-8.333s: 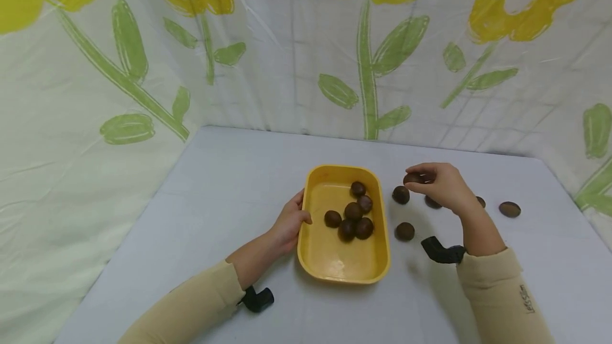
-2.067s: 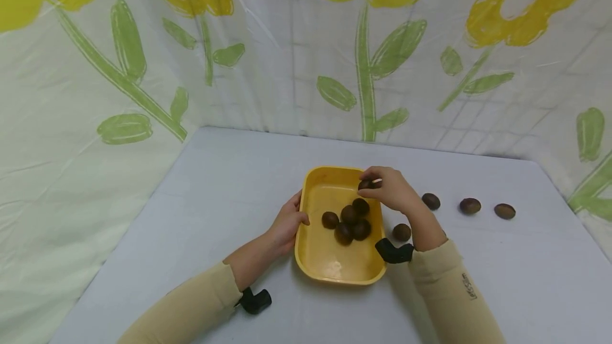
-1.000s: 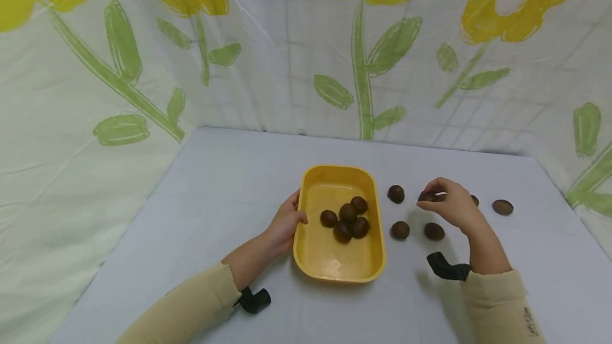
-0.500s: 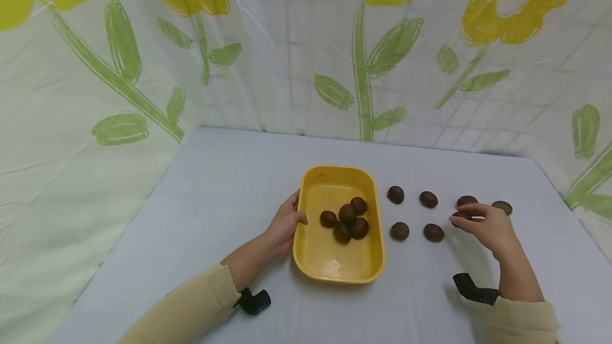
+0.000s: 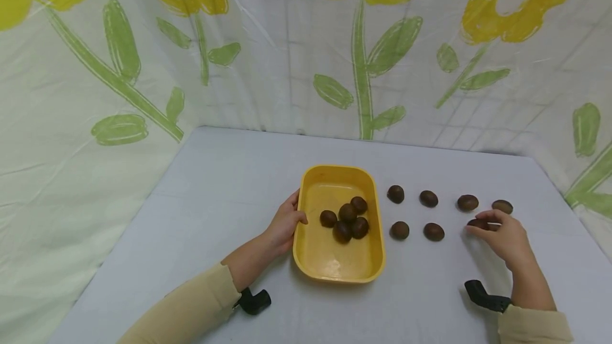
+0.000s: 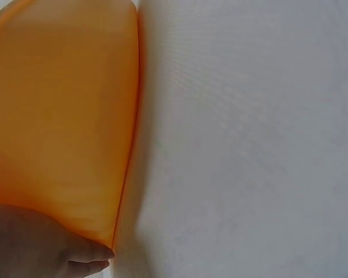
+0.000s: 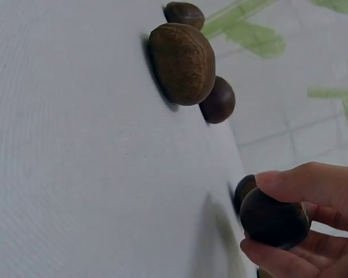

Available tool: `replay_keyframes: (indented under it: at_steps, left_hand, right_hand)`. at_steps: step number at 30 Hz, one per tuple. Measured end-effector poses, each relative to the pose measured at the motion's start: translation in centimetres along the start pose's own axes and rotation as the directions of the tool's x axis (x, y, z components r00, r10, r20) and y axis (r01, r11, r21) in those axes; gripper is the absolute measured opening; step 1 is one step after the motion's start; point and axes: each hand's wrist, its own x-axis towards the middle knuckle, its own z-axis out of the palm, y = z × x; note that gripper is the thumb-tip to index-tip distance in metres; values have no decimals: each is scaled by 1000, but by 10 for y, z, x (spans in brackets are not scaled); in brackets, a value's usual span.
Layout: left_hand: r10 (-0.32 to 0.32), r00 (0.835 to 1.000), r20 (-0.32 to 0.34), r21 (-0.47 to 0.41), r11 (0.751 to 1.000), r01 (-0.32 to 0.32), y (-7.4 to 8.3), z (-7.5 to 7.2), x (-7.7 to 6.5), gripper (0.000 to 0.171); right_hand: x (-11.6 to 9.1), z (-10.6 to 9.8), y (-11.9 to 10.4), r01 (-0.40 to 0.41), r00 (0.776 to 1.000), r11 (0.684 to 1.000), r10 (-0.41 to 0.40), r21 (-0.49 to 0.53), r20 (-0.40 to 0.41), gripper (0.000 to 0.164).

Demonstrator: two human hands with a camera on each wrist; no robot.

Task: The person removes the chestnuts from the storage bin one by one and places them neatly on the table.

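My left hand [image 5: 286, 222] grips the left rim of a yellow plastic tray [image 5: 334, 272], thumb over the edge; the left wrist view has the tray's outer side [image 6: 64, 116] above the fingers. Several brown chestnuts [image 5: 342, 232] lie grouped inside it. At the right of the table, my right hand [image 5: 507, 238] pinches a single chestnut [image 7: 272, 220] between thumb and fingers, close over the surface. Left of that hand, two chestnuts, one nearer the tray [image 5: 399, 230] and one farther right [image 5: 434, 232], form a front row.
Behind them runs a back row of chestnuts: one beside the tray [image 5: 396, 194], another [image 5: 428, 198], a third [image 5: 467, 203] and the rightmost [image 5: 502, 206]. A white sheet with painted flowers [image 5: 268, 68] hangs behind the pale table [image 5: 229, 174].
Over these seconds chestnuts have gone from the tray to the table, in rows. In the last second my right hand has carried a chestnut rightward and nearer. The left hand keeps its hold.
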Motion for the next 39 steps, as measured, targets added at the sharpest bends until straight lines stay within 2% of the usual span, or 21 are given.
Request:
replay_keyframes:
  at_steps: [8, 21, 32, 39]
  left_hand:
    - [-1, 1000, 9, -15, 1000, 1, 0, 2, 0, 85]
    - [-16, 1000, 1, -14, 1000, 16, 1, 1, 0, 85]
    - [-8, 1000, -19, -10, 1000, 8, 2, 0, 0, 86]
    - [-6, 1000, -1, -15, 1000, 6, 1, 0, -1, 85]
  right_hand:
    - [-1, 7, 7, 29, 999, 1000, -28, -6, 36, 49]
    - [-5, 11, 12, 142, 990, 990, -142, -19, -4, 43]
    - [-7, 6, 16, 80, 997, 996, -80, -35, 21, 49]
    - [-10, 13, 19, 113, 994, 993, -113, 33, 4, 47]
